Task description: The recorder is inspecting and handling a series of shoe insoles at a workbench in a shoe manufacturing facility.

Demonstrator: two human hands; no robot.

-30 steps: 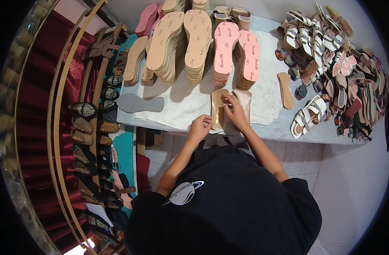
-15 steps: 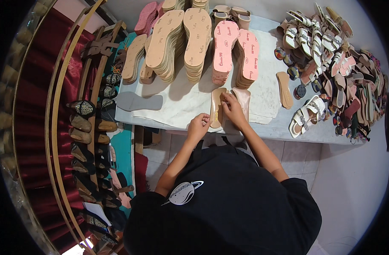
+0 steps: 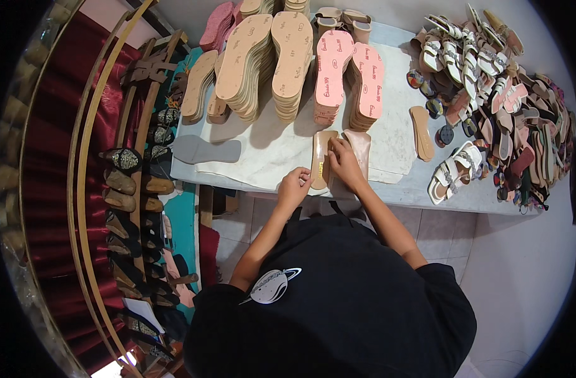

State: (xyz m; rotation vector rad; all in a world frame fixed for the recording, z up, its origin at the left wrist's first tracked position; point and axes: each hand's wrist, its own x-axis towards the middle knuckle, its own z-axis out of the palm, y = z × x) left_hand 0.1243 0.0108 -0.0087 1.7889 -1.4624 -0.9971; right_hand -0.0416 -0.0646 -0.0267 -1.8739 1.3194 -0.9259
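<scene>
A shiny tan insole (image 3: pixel 324 151) with gold lettering lies on the white sheet at the table's near edge, directly in front of me. At its lower left edge is my left hand (image 3: pixel 294 186), fingers curled together and pinching the rim. My right hand (image 3: pixel 345 165) has its bent fingers closed on the opposite edge, higher up. Just beyond that hand, a glossy pale-pink insole (image 3: pixel 361 146) lies partly covered by it. What the fingertips do beneath the edges is hidden.
Behind stand stacks of beige insole boards (image 3: pixel 245 63) and pink printed ones (image 3: pixel 334 66). A grey sole (image 3: pixel 207 150) lies left; a tan insole (image 3: pixel 421 133), white sandals (image 3: pixel 456 170) and a large sandal heap (image 3: pixel 502 107) are right. A wooden shoe rack (image 3: pixel 136 189) stands left.
My right hand has shifted very slightly along the tan insole's right edge. My left hand stays at the lower left edge; the surroundings look the same.
</scene>
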